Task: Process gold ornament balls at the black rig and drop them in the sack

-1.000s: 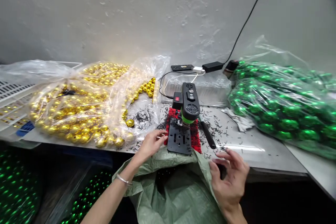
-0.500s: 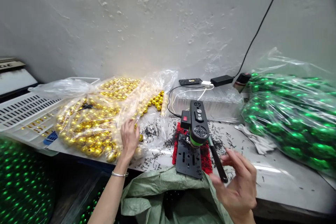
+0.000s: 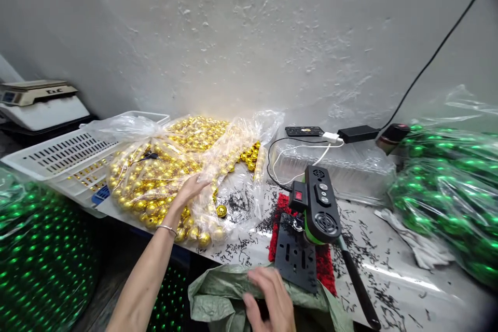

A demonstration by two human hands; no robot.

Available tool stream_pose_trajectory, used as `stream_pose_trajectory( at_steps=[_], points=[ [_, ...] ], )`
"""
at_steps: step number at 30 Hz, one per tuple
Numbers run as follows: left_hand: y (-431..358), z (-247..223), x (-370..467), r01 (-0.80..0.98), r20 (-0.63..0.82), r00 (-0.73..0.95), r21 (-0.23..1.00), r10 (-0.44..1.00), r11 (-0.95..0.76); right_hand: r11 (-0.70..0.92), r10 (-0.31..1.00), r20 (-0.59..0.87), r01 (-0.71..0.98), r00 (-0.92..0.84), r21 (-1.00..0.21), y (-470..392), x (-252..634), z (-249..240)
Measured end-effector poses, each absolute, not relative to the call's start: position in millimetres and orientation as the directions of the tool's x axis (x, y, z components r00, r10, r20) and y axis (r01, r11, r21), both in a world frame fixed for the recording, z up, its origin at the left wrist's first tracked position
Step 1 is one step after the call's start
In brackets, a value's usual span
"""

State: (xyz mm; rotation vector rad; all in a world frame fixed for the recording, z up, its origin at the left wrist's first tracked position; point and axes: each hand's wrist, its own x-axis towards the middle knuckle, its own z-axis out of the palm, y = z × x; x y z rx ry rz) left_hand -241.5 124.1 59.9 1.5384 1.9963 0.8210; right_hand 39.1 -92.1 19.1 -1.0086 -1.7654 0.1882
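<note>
My left hand [image 3: 190, 190] lies against the clear plastic bag of gold balls [image 3: 155, 187], its fingers stretched out over the film. A loose gold ball [image 3: 221, 211] rests just right of it, by the bag's mouth. Above the opening of a green woven sack [image 3: 218, 282] is my right hand [image 3: 272, 293], fingers bent and thumb apart, with nothing visible in them. Beyond that hand stands a black hand-lever device [image 3: 322, 202] with a red switch, a slotted black plate [image 3: 295, 254] and a black lever handle [image 3: 360, 288].
Black scraps litter the white table around a red mat [image 3: 326, 270]. Behind are a clear plastic box [image 3: 334, 166] and cables. Bagged green balls [image 3: 451, 192] and a white glove [image 3: 418, 241] lie right. A white basket [image 3: 50, 158] and a scale [image 3: 42, 104] stand left.
My right hand has moved left from beside the lever handle to over the sack. My left hand has flattened on the bag. The view has shifted left.
</note>
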Motion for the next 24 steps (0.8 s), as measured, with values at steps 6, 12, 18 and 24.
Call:
stream_pose_trajectory(
  at_steps=[6, 12, 18, 24],
  points=[
    [98, 61, -272, 0.583, 0.304, -0.656, 0.785, 0.691, 0.209, 0.519, 0.834, 0.464, 0.709, -0.298, -0.477, -6, -24, 55],
    [53, 47, -348, 0.435, 0.307, -0.9, 0.691, 0.311, 0.577, 0.427, 0.894, 0.123, 0.738, -0.43, -0.522, 26, -67, 32],
    [50, 35, -366, 0.543, 0.242, -0.812, 0.646, 0.531, 0.537, 0.525, 0.841, 0.162, 0.706, -0.516, -0.476, 24, -70, 20],
    [87, 57, -346, 0.643, 0.521, -0.765, 0.581, 0.379, 0.499, 0.579, 0.813, 0.24, 0.694, -0.531, -0.428, 23, -65, 5]
  ],
)
